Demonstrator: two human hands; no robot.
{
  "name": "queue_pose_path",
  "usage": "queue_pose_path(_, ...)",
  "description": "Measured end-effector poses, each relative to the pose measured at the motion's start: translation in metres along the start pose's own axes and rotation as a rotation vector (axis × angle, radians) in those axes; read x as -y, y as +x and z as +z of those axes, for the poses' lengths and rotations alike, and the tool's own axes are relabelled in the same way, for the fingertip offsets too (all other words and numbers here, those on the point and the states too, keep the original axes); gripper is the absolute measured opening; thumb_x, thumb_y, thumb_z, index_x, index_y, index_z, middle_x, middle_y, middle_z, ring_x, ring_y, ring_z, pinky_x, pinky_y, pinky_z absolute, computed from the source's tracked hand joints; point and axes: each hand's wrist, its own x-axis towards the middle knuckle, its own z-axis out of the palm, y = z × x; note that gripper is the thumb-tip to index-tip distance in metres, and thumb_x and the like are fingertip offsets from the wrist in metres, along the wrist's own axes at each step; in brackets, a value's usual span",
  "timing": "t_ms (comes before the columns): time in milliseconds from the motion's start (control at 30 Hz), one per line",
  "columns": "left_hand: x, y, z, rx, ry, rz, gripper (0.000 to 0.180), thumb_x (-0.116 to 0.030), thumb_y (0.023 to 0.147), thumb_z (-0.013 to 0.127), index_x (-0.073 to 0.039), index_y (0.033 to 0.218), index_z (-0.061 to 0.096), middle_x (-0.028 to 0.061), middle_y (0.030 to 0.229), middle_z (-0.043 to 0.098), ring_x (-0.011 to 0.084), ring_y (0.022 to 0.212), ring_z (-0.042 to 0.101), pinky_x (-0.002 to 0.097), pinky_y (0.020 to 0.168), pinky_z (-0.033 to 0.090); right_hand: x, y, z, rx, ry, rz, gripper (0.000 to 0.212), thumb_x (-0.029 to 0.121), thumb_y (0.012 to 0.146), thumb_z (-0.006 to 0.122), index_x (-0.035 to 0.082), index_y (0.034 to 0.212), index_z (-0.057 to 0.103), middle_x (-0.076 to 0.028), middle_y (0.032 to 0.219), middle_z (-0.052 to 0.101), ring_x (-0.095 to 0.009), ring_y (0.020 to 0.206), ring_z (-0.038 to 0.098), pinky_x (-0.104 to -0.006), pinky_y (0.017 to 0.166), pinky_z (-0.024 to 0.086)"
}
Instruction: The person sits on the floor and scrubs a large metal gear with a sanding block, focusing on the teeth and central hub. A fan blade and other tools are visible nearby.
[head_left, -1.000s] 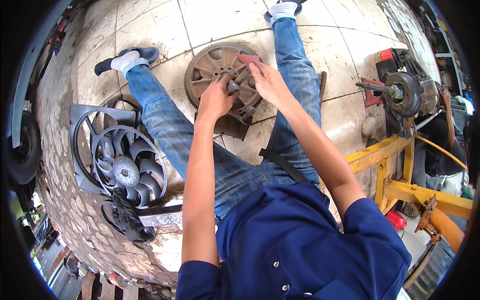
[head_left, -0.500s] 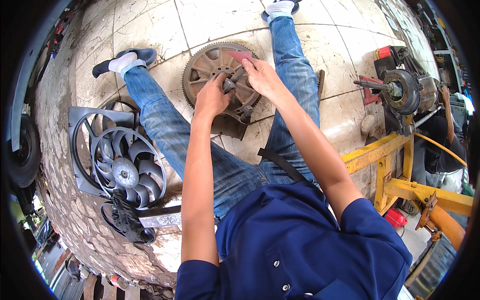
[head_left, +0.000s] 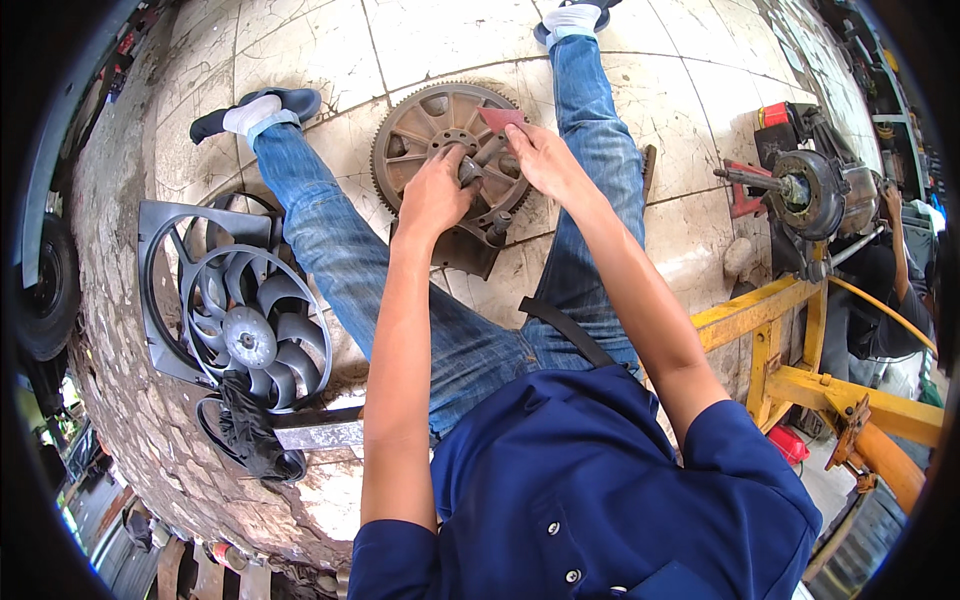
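Observation:
A large toothed flywheel [head_left: 408, 122] lies flat on the tiles between my legs. Over its middle, my left hand [head_left: 436, 192] is closed around a dark metal part with a round, cylindrical end [head_left: 468, 172] and a short bar reaching right. Pinched in my right hand [head_left: 548, 165] is a piece of reddish sandpaper [head_left: 500, 119], held above the flywheel's right side, apart from the metal part. A dark metal plate [head_left: 466, 252] sits at the wheel's near edge, with a small upright cylindrical piece [head_left: 498, 228] beside it.
At left stands a radiator fan [head_left: 248, 338] in its shroud, with a black cloth [head_left: 243, 420] nearby. To the right are a yellow steel frame [head_left: 745, 312] and a gearbox-like assembly [head_left: 805, 195]. Another person's arm [head_left: 897, 245] shows at the far right.
The whole view has shifted slightly. My right hand has drawn the sandpaper a little to the right, away from the metal part. My left hand keeps its grip.

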Motion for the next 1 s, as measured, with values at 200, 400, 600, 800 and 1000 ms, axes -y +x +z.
queue_pose_path(200,0.000,-0.001,-0.004,0.013,0.002,-0.030,0.046,-0.026,0.083,0.073,-0.011,0.124,0.060,0.0117,0.124,0.063,0.0333,0.113,0.060,0.0440,0.091,0.050,0.017,-0.014,-0.004,0.028,0.030,0.000,0.042,0.034,0.105,0.043,0.003,0.124,0.063,-0.023,0.098,0.070,-0.030,0.092,0.068,-0.0396,0.084,0.050)
queue_pose_path(400,-0.008,-0.001,-0.011,0.045,0.006,-0.072,0.046,-0.025,0.082,0.074,-0.011,0.124,0.060,0.0114,0.124,0.063,0.0329,0.113,0.060,0.0441,0.092,0.050,0.004,-0.010,0.000,-0.061,0.100,-0.164,0.046,0.037,0.105,0.043,-0.002,0.122,0.063,-0.013,0.075,0.064,-0.022,0.070,0.060,-0.0377,0.068,0.047)
queue_pose_path(600,-0.002,-0.004,-0.004,0.017,0.010,-0.054,0.047,-0.025,0.082,0.074,-0.011,0.124,0.060,0.0102,0.125,0.063,0.0322,0.114,0.060,0.0436,0.092,0.051,-0.011,0.003,0.004,0.061,0.268,-0.044,0.047,0.037,0.106,0.045,-0.001,0.128,0.060,-0.008,0.097,0.062,-0.013,0.091,0.056,-0.0313,0.082,0.046)
queue_pose_path(800,-0.008,0.001,-0.008,0.045,-0.008,-0.048,0.048,-0.025,0.082,0.074,-0.013,0.126,0.060,0.0089,0.126,0.062,0.0318,0.114,0.060,0.0427,0.093,0.050,-0.023,0.007,0.007,-0.001,0.236,-0.111,0.045,0.037,0.105,0.045,-0.001,0.118,0.066,-0.003,0.066,0.052,-0.012,0.065,0.049,-0.0315,0.062,0.042)
queue_pose_path(1000,-0.005,-0.001,-0.007,0.057,-0.013,-0.065,0.048,-0.026,0.083,0.074,-0.012,0.127,0.059,0.0097,0.125,0.063,0.0315,0.115,0.060,0.0422,0.094,0.050,0.012,-0.002,-0.006,0.001,0.009,-0.110,0.050,0.041,0.104,0.044,-0.004,0.111,0.064,-0.020,0.085,0.067,-0.029,0.082,0.064,-0.0392,0.079,0.048)
